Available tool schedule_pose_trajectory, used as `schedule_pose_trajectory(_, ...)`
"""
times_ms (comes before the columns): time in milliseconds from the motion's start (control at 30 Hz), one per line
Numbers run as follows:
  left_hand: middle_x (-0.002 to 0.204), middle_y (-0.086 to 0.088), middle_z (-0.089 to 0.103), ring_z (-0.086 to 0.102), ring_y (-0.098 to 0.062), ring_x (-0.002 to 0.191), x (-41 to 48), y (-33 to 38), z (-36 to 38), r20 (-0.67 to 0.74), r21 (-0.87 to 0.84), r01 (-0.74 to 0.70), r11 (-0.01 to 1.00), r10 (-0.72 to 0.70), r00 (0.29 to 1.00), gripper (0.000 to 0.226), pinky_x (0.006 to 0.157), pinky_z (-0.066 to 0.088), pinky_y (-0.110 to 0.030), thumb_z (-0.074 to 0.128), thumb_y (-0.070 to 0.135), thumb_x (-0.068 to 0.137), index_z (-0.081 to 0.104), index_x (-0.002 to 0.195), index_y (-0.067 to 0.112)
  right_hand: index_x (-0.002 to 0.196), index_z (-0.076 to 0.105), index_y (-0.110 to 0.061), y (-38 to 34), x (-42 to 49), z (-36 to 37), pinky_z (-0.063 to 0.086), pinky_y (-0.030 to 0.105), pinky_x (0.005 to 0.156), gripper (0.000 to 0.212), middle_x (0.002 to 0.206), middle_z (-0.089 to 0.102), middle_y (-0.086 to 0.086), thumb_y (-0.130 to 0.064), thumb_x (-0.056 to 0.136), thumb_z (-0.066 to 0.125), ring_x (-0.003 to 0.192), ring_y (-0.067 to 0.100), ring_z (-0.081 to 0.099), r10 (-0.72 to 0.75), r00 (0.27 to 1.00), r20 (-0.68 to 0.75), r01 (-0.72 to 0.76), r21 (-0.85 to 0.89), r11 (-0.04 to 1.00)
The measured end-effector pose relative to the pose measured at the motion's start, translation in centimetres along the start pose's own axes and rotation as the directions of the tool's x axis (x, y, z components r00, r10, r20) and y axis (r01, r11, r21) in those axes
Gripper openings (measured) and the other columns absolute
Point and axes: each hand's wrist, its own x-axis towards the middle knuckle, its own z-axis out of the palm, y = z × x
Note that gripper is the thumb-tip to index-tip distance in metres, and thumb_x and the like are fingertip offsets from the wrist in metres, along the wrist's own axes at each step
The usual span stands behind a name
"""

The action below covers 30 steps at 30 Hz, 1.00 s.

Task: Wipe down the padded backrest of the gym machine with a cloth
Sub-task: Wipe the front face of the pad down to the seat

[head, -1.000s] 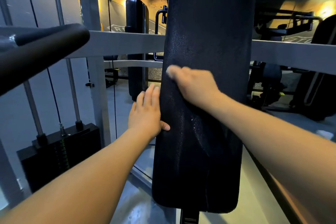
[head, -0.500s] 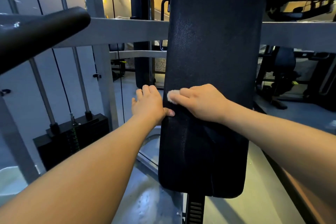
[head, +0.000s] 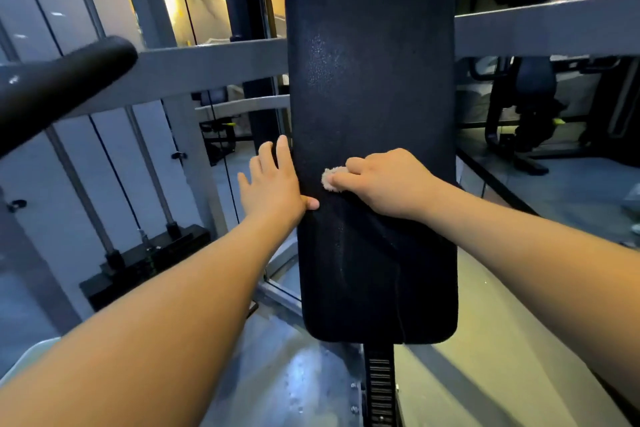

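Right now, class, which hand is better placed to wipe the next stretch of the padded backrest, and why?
The right hand. Its fingers press the cloth against the front of the backrest. The left hand holds no cloth; it rests open on the backrest's left edge, thumb on the front.

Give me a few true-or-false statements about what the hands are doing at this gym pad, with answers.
1. The right hand presses a small pale cloth against the backrest. True.
2. The left hand holds a spray bottle. False: it holds nothing and rests, fingers straight, on the backrest's left edge.
3. The backrest is red. False: it is black.
4. A weight stack stands to the lower left of the backrest. True.
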Motion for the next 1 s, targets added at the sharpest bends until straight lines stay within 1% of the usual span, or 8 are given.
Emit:
schedule_pose_trajectory(133,0.162,-0.006,-0.012,-0.003,-0.03,0.152,-0.3,1.2,-1.2,-0.034,0.118,-0.219,0.969,0.224,0.974,0.123,0.124,0.008,-0.052,0.079,0.047,0.079,-0.015,0.156,0.029,0.117,0.049,-0.035,1.9,-1.0,-3.0,0.042,0.034,0.05,0.014,0.089,0.057,-0.007,-0.038,0.105,0.043,0.077,0.025,0.062,0.25,0.968,-0.026,-0.249,0.023,0.968)
schedule_pose_trajectory(300,0.165,-0.003,-0.016,-0.015,-0.036,0.151,2.2,5.0,-4.3,0.04,0.154,-0.422,0.894,0.421,0.906,0.111,0.122,0.003,-0.059,0.07,0.057,0.08,-0.009,0.156,0.039,0.117,0.058,-0.016,6.5,-3.9,-4.9,0.051,0.042,0.073,0.022,0.11,0.05,0.007,-0.032,0.103,0.054,0.098,0.03,0.051,0.612,0.753,-0.242,-0.529,0.331,0.781)
schedule_pose_trajectory(400,0.165,-0.001,-0.022,-0.018,-0.041,0.15,3.8,9.1,-6.1,0.017,0.123,-0.465,0.877,0.467,0.884,0.102,0.12,0.006,-0.065,0.064,0.064,0.084,-0.007,0.155,0.045,0.117,0.062,-0.013,8.6,-4.8,-5.5,0.043,0.038,0.091,0.019,0.117,0.054,0.007,-0.023,0.1,0.056,0.108,0.03,0.051,0.825,0.538,-0.173,-0.636,0.559,0.532)
schedule_pose_trajectory(500,0.163,0.003,-0.029,-0.023,-0.045,0.148,5.5,12.4,-6.7,0.059,0.1,-0.464,0.88,0.46,0.886,0.101,0.116,0.006,-0.07,0.064,0.067,0.085,-0.01,0.153,0.053,0.126,0.053,-0.022,9.6,-5.0,-5.9,0.041,0.032,0.08,0.027,0.101,0.061,-0.002,-0.021,0.1,0.056,0.096,0.023,0.059,0.939,0.339,0.056,-0.57,0.806,0.157)
schedule_pose_trajectory(567,0.161,0.004,-0.034,-0.026,-0.047,0.146,6.1,13.2,-5.9,0.139,0.159,-0.47,0.868,0.452,0.881,0.11,0.116,0.009,-0.071,0.068,0.066,0.082,-0.016,0.152,0.054,0.123,0.051,-0.028,9.4,-5.1,-4.8,0.046,0.037,0.074,0.024,0.09,0.063,-0.002,-0.021,0.1,0.053,0.088,0.025,0.064,0.934,0.32,0.157,-0.559,0.828,0.052)
schedule_pose_trajectory(700,0.161,0.001,-0.034,-0.023,-0.05,0.146,6.6,13.1,-4.3,0.098,0.257,-0.473,0.842,0.464,0.88,0.116,0.115,0.015,-0.071,0.071,0.064,0.08,-0.019,0.152,0.051,0.119,0.058,-0.029,8.2,-4.9,-1.8,0.043,0.043,0.09,0.023,0.115,0.064,0.008,-0.036,0.105,0.04,0.112,0.032,0.055,0.94,0.302,0.161,-0.702,0.705,0.105)
schedule_pose_trajectory(867,0.162,0.0,-0.033,-0.02,-0.051,0.147,6.8,13.1,-4.0,0.079,0.289,-0.47,0.834,0.468,0.88,0.116,0.114,0.018,-0.071,0.071,0.063,0.079,-0.019,0.152,0.05,0.139,0.056,-0.021,7.2,-5.6,-0.8,0.035,0.025,0.084,0.046,0.13,0.063,0.004,-0.046,0.101,0.051,0.116,0.021,0.057,0.932,0.351,0.092,-0.606,0.781,0.151)
schedule_pose_trajectory(1000,0.161,-0.001,-0.035,-0.021,-0.051,0.147,6.7,13.1,-3.9,0.08,0.282,-0.461,0.842,0.458,0.886,0.117,0.115,0.016,-0.071,0.071,0.063,0.08,-0.02,0.152,0.05,0.106,0.068,-0.019,6.6,-4.1,-1.1,0.038,0.028,0.067,0.024,0.097,0.071,-0.002,-0.034,0.103,0.05,0.086,0.016,0.062,0.961,0.24,0.134,-0.556,0.831,0.023)
